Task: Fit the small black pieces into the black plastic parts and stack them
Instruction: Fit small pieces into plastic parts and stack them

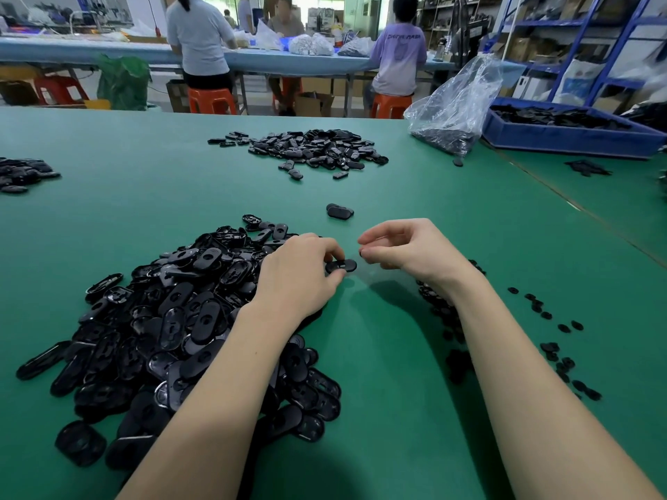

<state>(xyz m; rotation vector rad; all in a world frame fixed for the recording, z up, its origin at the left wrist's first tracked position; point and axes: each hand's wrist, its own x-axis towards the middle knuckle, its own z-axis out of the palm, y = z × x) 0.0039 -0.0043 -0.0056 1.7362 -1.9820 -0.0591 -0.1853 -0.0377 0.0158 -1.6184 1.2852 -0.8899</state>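
My left hand [299,272] pinches one oval black plastic part [341,265] just above the green table [397,355]. Close to its right, my right hand [408,249] has its fingers curled and pinches a small black piece [362,252] at the fingertips, a short gap from the part. A big heap of loose oval parts [173,330] lies under and left of my left forearm. Small black pieces [556,351] are scattered on the right, partly hidden by my right forearm. A short stack of parts [340,211] sits beyond my hands.
A second pile of parts [317,149] lies further back, another pile [21,175] at the left edge. A clear plastic bag [454,110] and a blue bin [570,131] of black parts stand at the back right. People sit at a far table.
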